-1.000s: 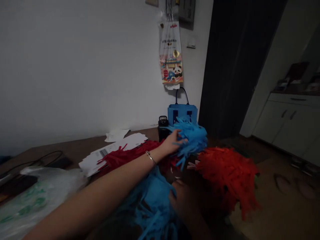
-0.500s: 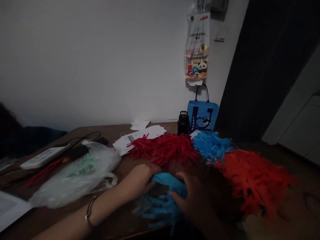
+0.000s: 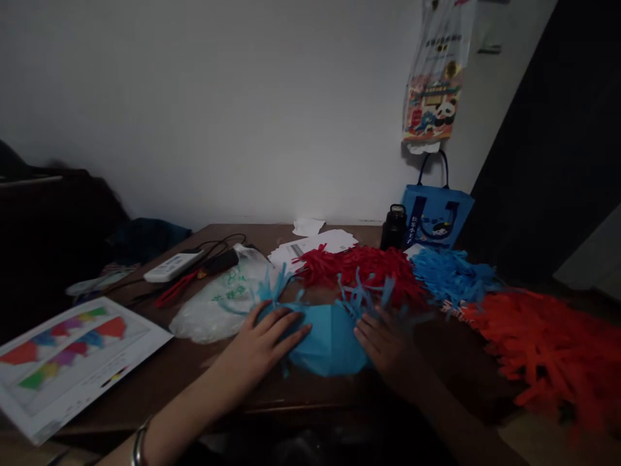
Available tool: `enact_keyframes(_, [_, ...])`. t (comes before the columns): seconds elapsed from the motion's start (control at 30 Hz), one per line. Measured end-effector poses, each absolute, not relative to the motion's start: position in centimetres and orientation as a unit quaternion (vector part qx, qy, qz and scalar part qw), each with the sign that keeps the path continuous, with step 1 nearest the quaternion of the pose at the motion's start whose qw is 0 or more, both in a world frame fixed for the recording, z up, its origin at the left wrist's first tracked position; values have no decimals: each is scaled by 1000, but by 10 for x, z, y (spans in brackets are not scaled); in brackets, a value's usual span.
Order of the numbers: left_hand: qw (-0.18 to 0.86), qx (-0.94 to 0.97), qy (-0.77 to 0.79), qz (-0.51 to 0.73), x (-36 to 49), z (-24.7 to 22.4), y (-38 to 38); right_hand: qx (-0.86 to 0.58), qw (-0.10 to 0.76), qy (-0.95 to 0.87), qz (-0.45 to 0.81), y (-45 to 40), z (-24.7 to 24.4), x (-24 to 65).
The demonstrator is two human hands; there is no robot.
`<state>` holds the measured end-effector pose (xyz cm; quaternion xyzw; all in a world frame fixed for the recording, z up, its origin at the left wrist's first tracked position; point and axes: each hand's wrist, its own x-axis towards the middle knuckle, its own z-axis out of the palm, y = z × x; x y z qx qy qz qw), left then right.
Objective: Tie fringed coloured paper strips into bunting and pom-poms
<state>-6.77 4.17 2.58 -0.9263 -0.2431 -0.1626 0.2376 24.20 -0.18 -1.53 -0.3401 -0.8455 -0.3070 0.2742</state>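
Note:
A sheet of light blue tissue paper [image 3: 327, 340] with fringed ends lies on the brown table near its front edge. Its plain middle shows a vertical crease, and the cut strips fan out toward the back on both sides. My left hand [image 3: 272, 333] rests on the left part of the paper, fingers spread. On the right side, my right hand [image 3: 383, 336] lies over the fringe with fingers extended, somewhat blurred. Behind the paper sits a pile of red fringed paper [image 3: 369, 268]. A blue fringed pile [image 3: 451, 275] and an orange-red one [image 3: 548, 343] are to the right.
A plastic bag [image 3: 218, 310], a white power strip [image 3: 173, 265] with cables and a printed sheet showing colourful bunting [image 3: 72, 362] lie at left. White papers [image 3: 315, 246], a black bottle [image 3: 394, 226] and a blue tote bag [image 3: 436, 217] are at the back.
The blue paper has gone from bunched between my hands, fringe hanging toward me, to spread out with its fringe pointing away. My hands have moved apart. The view has shifted left.

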Motion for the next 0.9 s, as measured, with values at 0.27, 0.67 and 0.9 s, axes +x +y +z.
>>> enact_keyframes(0.27, [-58, -956, -261, -123, -40, 3, -1, -440, 176, -878, -71, -25, -27, 243])
enact_keyframes(0.67, [-148, -936, -306, -92, -29, -7, 12, -404, 280, -870, 30, -29, -23, 244])
enact_keyframes(0.9, [-199, -918, -316, -136, -29, -14, 16, -404, 208, -886, 96, -28, 3, 231])
